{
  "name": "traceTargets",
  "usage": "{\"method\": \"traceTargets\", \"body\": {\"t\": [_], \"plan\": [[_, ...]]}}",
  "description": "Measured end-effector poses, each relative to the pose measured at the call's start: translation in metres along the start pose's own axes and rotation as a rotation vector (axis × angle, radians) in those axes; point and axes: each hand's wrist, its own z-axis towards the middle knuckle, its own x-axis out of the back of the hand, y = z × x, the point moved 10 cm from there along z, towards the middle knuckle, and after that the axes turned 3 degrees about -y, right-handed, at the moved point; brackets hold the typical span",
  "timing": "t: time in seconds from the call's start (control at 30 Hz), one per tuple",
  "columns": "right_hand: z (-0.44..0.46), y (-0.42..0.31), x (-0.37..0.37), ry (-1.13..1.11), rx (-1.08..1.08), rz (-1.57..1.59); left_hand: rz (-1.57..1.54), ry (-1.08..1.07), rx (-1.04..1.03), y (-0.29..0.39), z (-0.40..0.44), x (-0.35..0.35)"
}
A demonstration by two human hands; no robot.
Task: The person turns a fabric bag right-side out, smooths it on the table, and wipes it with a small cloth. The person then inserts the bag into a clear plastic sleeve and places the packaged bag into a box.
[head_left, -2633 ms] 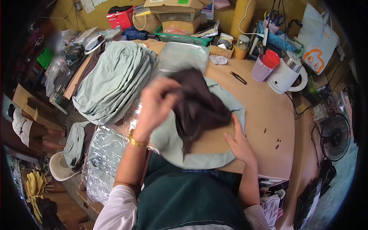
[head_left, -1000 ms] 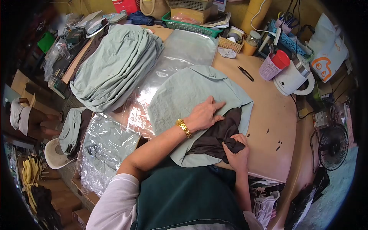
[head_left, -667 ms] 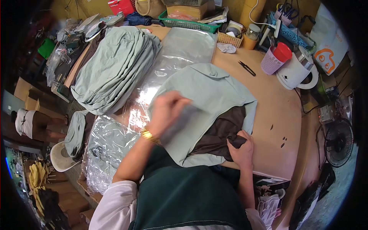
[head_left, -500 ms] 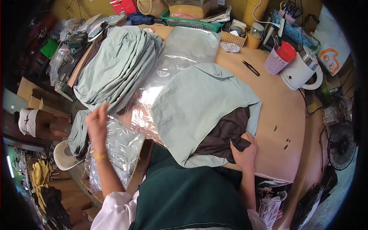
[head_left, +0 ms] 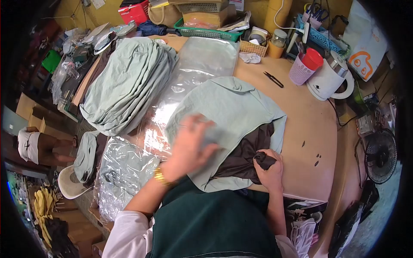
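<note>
A pale green fabric piece [head_left: 223,101] with a dark brown lining [head_left: 245,150] lies in front of me at the table's near edge. My right hand [head_left: 270,172] is closed around a bunched end of the brown lining, which pokes out above the fist. Over the left part of the green fabric is my left hand [head_left: 189,148], its fingers spread and somewhat blurred. Whether it touches the cloth I cannot tell. Clear plastic bags [head_left: 206,56] lie flat partly beneath the fabric. To the left rises a stack of similar green pieces [head_left: 129,81].
Thread snips [head_left: 273,80] lie on the brown tabletop [head_left: 301,124]. A white kettle [head_left: 329,79], a pink cup [head_left: 302,71] and a green basket [head_left: 206,32] stand along the back. A plastic-wrapped bundle [head_left: 122,172] sits at left; a fan [head_left: 380,155] is at right. Another person [head_left: 30,146] is at far left.
My left hand has swung right from beside the stack to over the green fabric. My right hand still grips the lining. The view has shifted slightly.
</note>
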Motion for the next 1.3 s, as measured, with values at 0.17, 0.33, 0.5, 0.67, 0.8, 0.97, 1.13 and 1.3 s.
{"method": "traceTargets", "body": {"t": [0.17, 0.33, 0.5, 0.67, 0.8, 0.97, 1.13, 1.3], "plan": [[-0.004, 0.005, -0.001, -0.035, -0.008, -0.039, 0.042, -0.328, 0.136, 0.003, 0.020, -0.109], [-0.003, -0.006, -0.002, -0.034, 0.037, -0.052, 0.059, -0.311, 0.070, -0.002, 0.030, -0.103], [0.012, -0.070, -0.012, -0.059, 0.156, 0.314, 0.048, 0.079, -0.105, 0.040, 0.047, -0.024], [0.051, -0.046, -0.053, 0.121, -0.076, 1.153, 0.122, 0.268, -0.405, 0.105, 0.036, 0.024], [0.101, -0.042, -0.049, 0.191, -0.134, 1.420, 0.160, 0.299, -0.491, 0.110, 0.015, 0.032], [0.143, -0.052, -0.010, 0.218, -0.086, 1.534, 0.143, 0.337, -0.452, 0.102, 0.005, 0.050], [0.149, -0.070, 0.006, 0.080, -0.024, 1.427, -0.006, 0.434, -0.359, 0.078, 0.021, 0.051], [0.140, -0.098, -0.013, -0.273, 0.048, 1.133, -0.136, 0.457, -0.316, 0.089, 0.021, 0.079]]}}
